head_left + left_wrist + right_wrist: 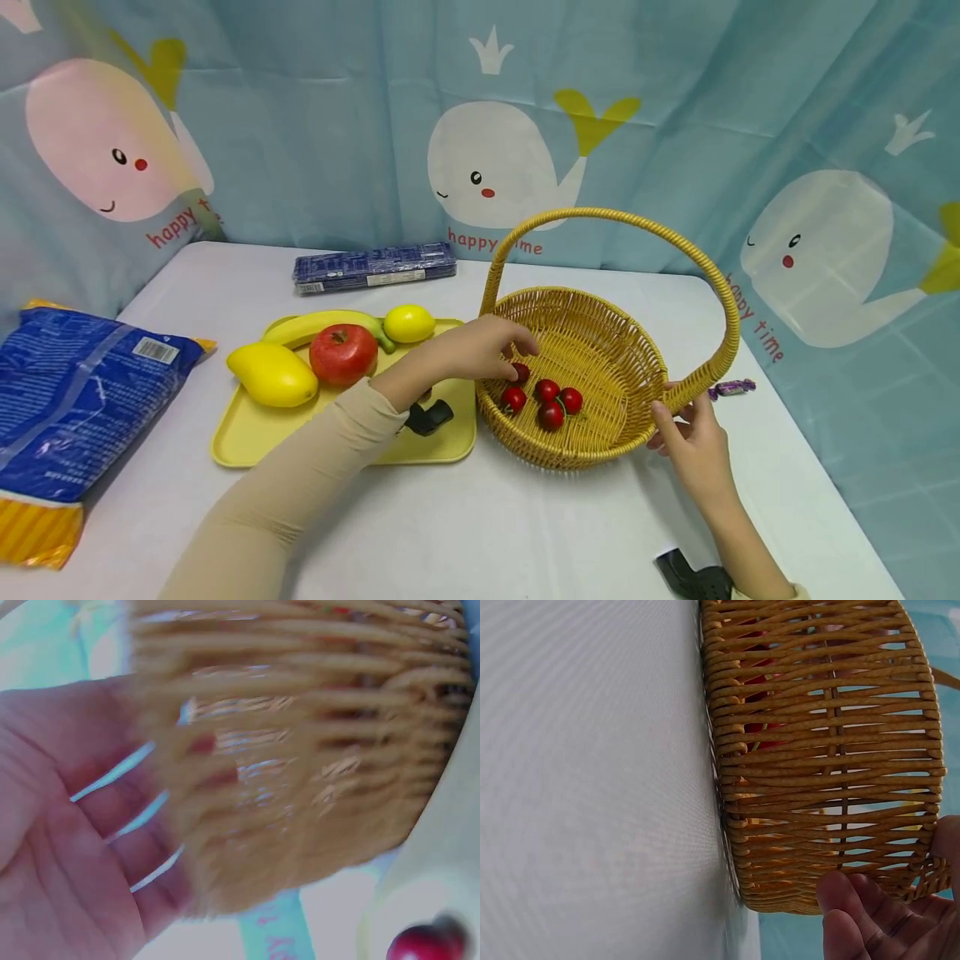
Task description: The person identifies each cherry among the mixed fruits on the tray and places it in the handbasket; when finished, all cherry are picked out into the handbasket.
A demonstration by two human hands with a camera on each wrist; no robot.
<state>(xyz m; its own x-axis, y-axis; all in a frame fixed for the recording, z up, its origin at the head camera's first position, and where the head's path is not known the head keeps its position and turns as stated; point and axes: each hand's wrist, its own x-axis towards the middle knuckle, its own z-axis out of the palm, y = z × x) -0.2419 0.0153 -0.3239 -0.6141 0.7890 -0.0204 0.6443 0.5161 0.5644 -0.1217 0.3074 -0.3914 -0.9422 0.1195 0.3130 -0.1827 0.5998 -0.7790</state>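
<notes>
A yellow woven basket [592, 350] with a tall arched handle stands on the table. Several red cherries [551, 415] lie on its left side inside. My left hand [487, 346] reaches over the left rim, its thumb beside one cherry [520, 372], fingers apart from the thumb. In the left wrist view the basket wall [300, 787] hides those fingertips. At the right, near the base of the handle, my right hand [693, 442] grips the rim, thumb on top and fingers [847, 900] against the outer wall.
Left of the basket, a yellow tray [247, 442] bears a banana [322, 325], a red apple [342, 354], a mango [272, 374], a lemon [408, 323] and a dark red cherry [424, 945]. Around stand a blue packet [375, 268], a large blue bag [82, 400] and a purple candy [733, 387].
</notes>
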